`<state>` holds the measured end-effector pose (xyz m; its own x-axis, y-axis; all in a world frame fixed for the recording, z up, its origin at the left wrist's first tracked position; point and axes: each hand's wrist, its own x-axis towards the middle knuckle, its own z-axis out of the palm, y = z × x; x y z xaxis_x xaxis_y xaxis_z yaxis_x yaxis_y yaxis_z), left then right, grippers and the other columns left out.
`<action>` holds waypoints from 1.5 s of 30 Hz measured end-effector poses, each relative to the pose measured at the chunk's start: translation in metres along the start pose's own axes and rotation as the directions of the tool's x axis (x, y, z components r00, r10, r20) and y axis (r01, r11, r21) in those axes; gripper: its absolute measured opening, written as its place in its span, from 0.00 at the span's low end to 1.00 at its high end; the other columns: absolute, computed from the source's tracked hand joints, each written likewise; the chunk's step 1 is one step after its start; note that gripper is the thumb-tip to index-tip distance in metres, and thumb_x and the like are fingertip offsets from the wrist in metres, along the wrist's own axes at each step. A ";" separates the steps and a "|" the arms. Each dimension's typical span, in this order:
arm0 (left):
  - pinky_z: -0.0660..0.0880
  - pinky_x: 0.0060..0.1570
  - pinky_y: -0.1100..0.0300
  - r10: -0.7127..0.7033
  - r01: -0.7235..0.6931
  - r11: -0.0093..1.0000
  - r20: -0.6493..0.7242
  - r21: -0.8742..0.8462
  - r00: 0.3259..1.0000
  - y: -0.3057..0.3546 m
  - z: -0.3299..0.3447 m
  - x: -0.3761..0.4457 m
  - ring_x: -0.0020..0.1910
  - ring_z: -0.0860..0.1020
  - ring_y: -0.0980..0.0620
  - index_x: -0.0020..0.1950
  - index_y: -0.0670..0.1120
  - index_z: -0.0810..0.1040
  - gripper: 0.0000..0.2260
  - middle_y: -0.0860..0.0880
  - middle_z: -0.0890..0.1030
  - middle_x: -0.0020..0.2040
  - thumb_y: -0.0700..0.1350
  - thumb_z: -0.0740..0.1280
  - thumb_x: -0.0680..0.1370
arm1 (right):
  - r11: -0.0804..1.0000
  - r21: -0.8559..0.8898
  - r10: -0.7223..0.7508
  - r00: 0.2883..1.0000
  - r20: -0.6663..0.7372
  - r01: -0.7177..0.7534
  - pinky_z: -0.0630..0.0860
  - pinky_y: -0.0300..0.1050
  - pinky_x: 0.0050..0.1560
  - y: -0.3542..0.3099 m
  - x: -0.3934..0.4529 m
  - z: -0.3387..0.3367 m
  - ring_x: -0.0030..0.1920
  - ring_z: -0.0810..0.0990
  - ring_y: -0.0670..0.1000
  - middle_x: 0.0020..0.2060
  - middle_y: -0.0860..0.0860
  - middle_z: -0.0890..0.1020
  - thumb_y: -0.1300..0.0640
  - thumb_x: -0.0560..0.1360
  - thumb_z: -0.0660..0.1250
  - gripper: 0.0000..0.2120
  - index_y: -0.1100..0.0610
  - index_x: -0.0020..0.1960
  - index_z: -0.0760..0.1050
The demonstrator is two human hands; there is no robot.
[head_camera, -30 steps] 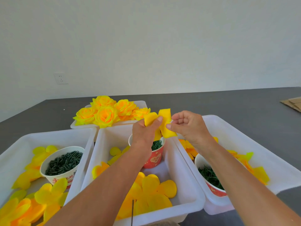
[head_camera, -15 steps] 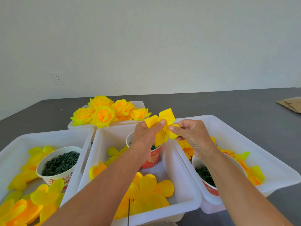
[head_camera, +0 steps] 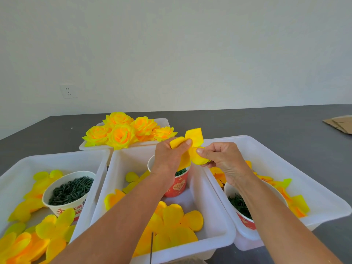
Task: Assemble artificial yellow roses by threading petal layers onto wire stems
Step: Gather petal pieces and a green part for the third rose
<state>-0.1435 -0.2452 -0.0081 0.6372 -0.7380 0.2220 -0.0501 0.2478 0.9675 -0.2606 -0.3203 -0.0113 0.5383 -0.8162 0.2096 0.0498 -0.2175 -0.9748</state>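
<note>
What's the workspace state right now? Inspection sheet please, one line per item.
Surface: dark grey table, four white bins on it.
Job's things: yellow petal layer held up over the middle bin; loose petals in the three near bins; finished roses in the far bin; cups of green parts, red cup in the middle bin.
Clutter: cardboard at far right.
Grippers: left hand and right hand both pinch the petal layer.
Cables: nothing seen.
Surroundings: white wall, wall socket.
</note>
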 end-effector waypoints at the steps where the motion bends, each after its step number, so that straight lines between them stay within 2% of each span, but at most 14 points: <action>1: 0.77 0.47 0.50 0.008 -0.008 1.000 0.017 0.017 1.000 0.001 0.000 -0.001 0.43 0.78 0.46 0.42 0.44 0.80 0.02 0.42 0.82 0.42 0.42 0.70 0.74 | 1.000 -0.014 -0.006 1.000 -0.015 0.006 0.74 0.34 0.27 0.001 0.000 0.001 0.25 0.79 0.45 0.25 0.50 0.81 0.60 0.68 0.74 0.08 0.60 0.33 0.77; 3: 0.77 0.45 0.49 0.025 -0.026 0.999 0.039 0.043 0.999 0.001 0.001 -0.002 0.41 0.77 0.46 0.44 0.42 0.80 0.03 0.40 0.81 0.42 0.42 0.69 0.75 | 0.999 -0.029 -0.019 0.999 -0.032 0.018 0.73 0.33 0.27 0.002 0.000 0.002 0.25 0.78 0.45 0.25 0.51 0.81 0.59 0.67 0.75 0.10 0.60 0.32 0.76; 7: 0.75 0.29 0.64 0.030 -0.030 0.999 -0.018 0.013 0.999 0.005 -0.001 0.002 0.31 0.75 0.53 0.38 0.45 0.78 0.06 0.47 0.78 0.33 0.42 0.69 0.75 | 0.996 0.092 -0.017 0.999 0.052 0.012 0.74 0.37 0.31 -0.001 0.000 0.002 0.31 0.81 0.48 0.31 0.53 0.83 0.55 0.68 0.72 0.07 0.59 0.38 0.80; 10: 0.74 0.32 0.61 0.039 -0.037 0.999 -0.076 0.026 0.996 0.004 -0.003 0.005 0.33 0.75 0.53 0.37 0.47 0.77 0.07 0.48 0.78 0.34 0.42 0.69 0.75 | 0.985 0.170 -0.020 0.990 0.140 -0.004 0.76 0.38 0.34 -0.004 -0.001 0.000 0.36 0.83 0.51 0.37 0.56 0.84 0.54 0.67 0.71 0.09 0.59 0.43 0.82; 13: 0.75 0.39 0.55 0.117 -0.109 0.987 -0.070 0.119 0.991 0.002 -0.004 0.005 0.37 0.76 0.49 0.40 0.45 0.78 0.05 0.44 0.80 0.38 0.43 0.70 0.74 | 0.993 0.104 -0.053 0.998 0.038 0.049 0.76 0.38 0.34 -0.001 0.001 0.000 0.33 0.82 0.49 0.33 0.53 0.84 0.59 0.70 0.71 0.02 0.56 0.39 0.82; 15: 0.75 0.45 0.50 0.223 -0.190 0.936 -0.082 0.296 0.971 0.000 -0.005 0.006 0.41 0.76 0.44 0.43 0.40 0.77 0.09 0.41 0.80 0.42 0.45 0.72 0.73 | 0.992 0.101 -0.069 0.995 -0.067 0.076 0.74 0.37 0.32 0.001 0.003 0.000 0.31 0.81 0.47 0.31 0.50 0.84 0.60 0.70 0.72 0.03 0.56 0.37 0.82; 17: 0.71 0.46 0.56 0.363 -0.256 0.836 -0.139 0.486 0.921 -0.001 -0.005 0.006 0.42 0.74 0.48 0.42 0.42 0.75 0.11 0.46 0.78 0.41 0.47 0.73 0.71 | 0.990 0.075 -0.108 0.977 -0.185 0.123 0.73 0.34 0.30 0.002 0.005 -0.001 0.28 0.77 0.42 0.26 0.46 0.82 0.60 0.69 0.73 0.06 0.54 0.34 0.80; 20: 0.68 0.37 0.66 0.459 -0.351 0.817 -0.148 0.457 0.876 0.003 -0.001 0.000 0.33 0.72 0.57 0.38 0.45 0.75 0.09 0.53 0.75 0.33 0.47 0.73 0.71 | 0.974 -0.006 -0.220 0.936 -0.273 0.228 0.70 0.32 0.29 0.005 0.006 -0.001 0.25 0.70 0.40 0.21 0.42 0.76 0.58 0.68 0.74 0.10 0.52 0.30 0.77; 24: 0.75 0.35 0.60 0.166 -0.173 0.943 0.051 0.285 0.985 0.002 0.008 -0.006 0.32 0.79 0.53 0.39 0.43 0.78 0.08 0.48 0.80 0.33 0.47 0.71 0.74 | 0.932 -0.148 -0.355 0.913 -0.201 0.330 0.66 0.33 0.29 0.010 0.005 0.004 0.25 0.67 0.40 0.21 0.42 0.73 0.58 0.67 0.75 0.13 0.55 0.28 0.74; 27: 0.77 0.34 0.63 -0.021 0.008 0.998 0.195 0.067 0.980 0.001 0.009 -0.008 0.28 0.78 0.56 0.41 0.41 0.80 0.06 0.48 0.80 0.32 0.43 0.68 0.75 | 0.921 -0.146 -0.377 0.919 -0.114 0.360 0.66 0.33 0.29 0.011 0.005 0.005 0.25 0.66 0.40 0.21 0.42 0.72 0.64 0.68 0.74 0.17 0.52 0.27 0.72; 32: 0.77 0.34 0.62 -0.104 0.113 0.992 0.122 -0.065 0.987 0.003 -0.002 0.000 0.28 0.78 0.52 0.37 0.43 0.80 0.08 0.50 0.80 0.30 0.44 0.69 0.75 | 0.950 0.033 -0.313 0.944 0.108 0.311 0.74 0.30 0.38 0.006 0.002 0.005 0.33 0.79 0.38 0.30 0.43 0.82 0.67 0.71 0.70 0.08 0.55 0.38 0.81; 35: 0.78 0.35 0.63 -0.117 0.132 0.987 0.161 -0.086 0.980 0.003 -0.003 0.000 0.28 0.78 0.53 0.36 0.43 0.80 0.07 0.50 0.80 0.30 0.43 0.70 0.73 | 0.954 0.050 -0.300 0.950 0.087 0.297 0.75 0.33 0.40 0.006 0.002 0.004 0.35 0.80 0.41 0.31 0.46 0.84 0.65 0.69 0.72 0.06 0.56 0.38 0.81; 39: 0.78 0.38 0.62 -0.090 0.108 0.991 0.220 -0.075 0.971 0.001 0.000 -0.003 0.29 0.78 0.55 0.36 0.44 0.80 0.04 0.50 0.81 0.30 0.39 0.72 0.70 | 0.965 0.103 -0.241 0.971 -0.002 0.240 0.74 0.33 0.34 0.004 0.000 0.003 0.31 0.78 0.42 0.29 0.48 0.82 0.51 0.60 0.74 0.07 0.54 0.33 0.80; 45: 0.77 0.34 0.65 -0.086 0.109 0.990 0.223 -0.091 0.971 0.003 -0.003 -0.002 0.29 0.77 0.55 0.41 0.44 0.82 0.01 0.50 0.81 0.32 0.39 0.71 0.72 | 0.957 0.275 -0.101 0.994 0.037 0.087 0.78 0.40 0.42 0.002 0.003 0.002 0.35 0.80 0.46 0.32 0.50 0.83 0.53 0.61 0.72 0.07 0.57 0.35 0.79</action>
<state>-0.1428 -0.2409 -0.0056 0.4517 -0.8779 0.1592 0.0898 0.2223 0.9708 -0.2574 -0.3222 -0.0126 0.5615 -0.7696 0.3039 0.3262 -0.1317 -0.9361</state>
